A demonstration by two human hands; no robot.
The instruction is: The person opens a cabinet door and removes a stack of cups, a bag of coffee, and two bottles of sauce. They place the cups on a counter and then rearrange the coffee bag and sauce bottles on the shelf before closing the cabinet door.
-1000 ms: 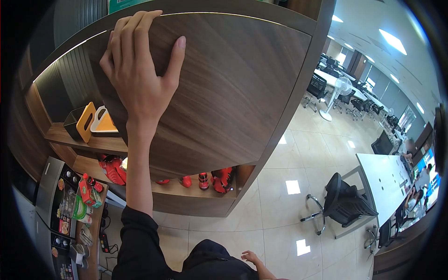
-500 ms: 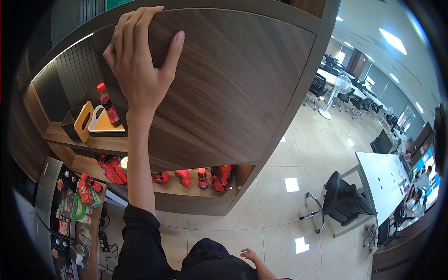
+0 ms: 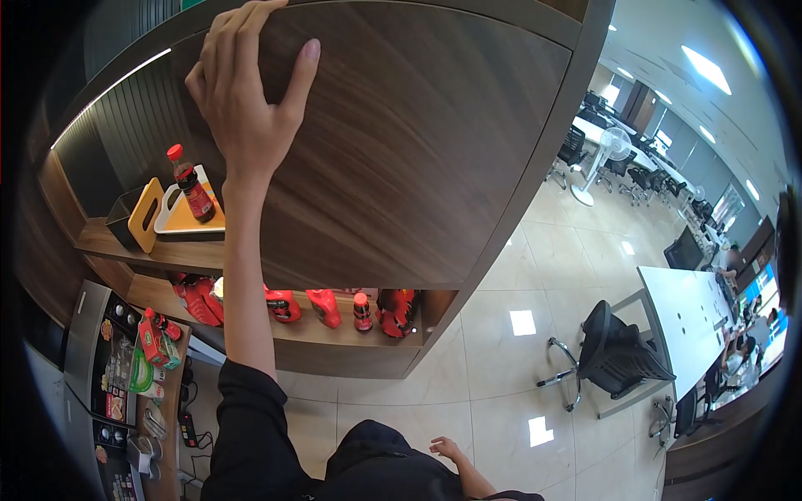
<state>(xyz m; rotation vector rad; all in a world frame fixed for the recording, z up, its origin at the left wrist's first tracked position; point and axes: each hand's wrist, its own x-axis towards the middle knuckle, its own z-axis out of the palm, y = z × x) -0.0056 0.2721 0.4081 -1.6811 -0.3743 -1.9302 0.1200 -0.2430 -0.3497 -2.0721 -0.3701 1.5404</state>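
My left hand (image 3: pixel 251 100) is raised to the wooden cabinet door (image 3: pixel 401 150), fingers stretched towards its top edge and thumb spread on its face. It grips nothing that I can see, and the fingertips reach the frame's upper border. Low by my body, my right hand (image 3: pixel 445 448) hangs away from the cabinet, fingers loosely bent and apart. Left of the door, a red-capped sauce bottle (image 3: pixel 193 188) stands before a yellow-and-white cutting board (image 3: pixel 180 219). On the shelf under the door are a small red-capped bottle (image 3: pixel 362 313) and red packages (image 3: pixel 324 307).
At lower left, a low counter (image 3: pixel 171 401) carries a red-and-green box (image 3: pixel 157 342) and other goods. To the right are a black office chair (image 3: pixel 618 351), a white desk (image 3: pixel 689 309) and a standing fan (image 3: pixel 614 146). People sit at the far right.
The door's lower edge has risen a little, showing more of the red packages below. My left hand has moved slightly up with it. The view has shifted slightly; my right hand stays low.
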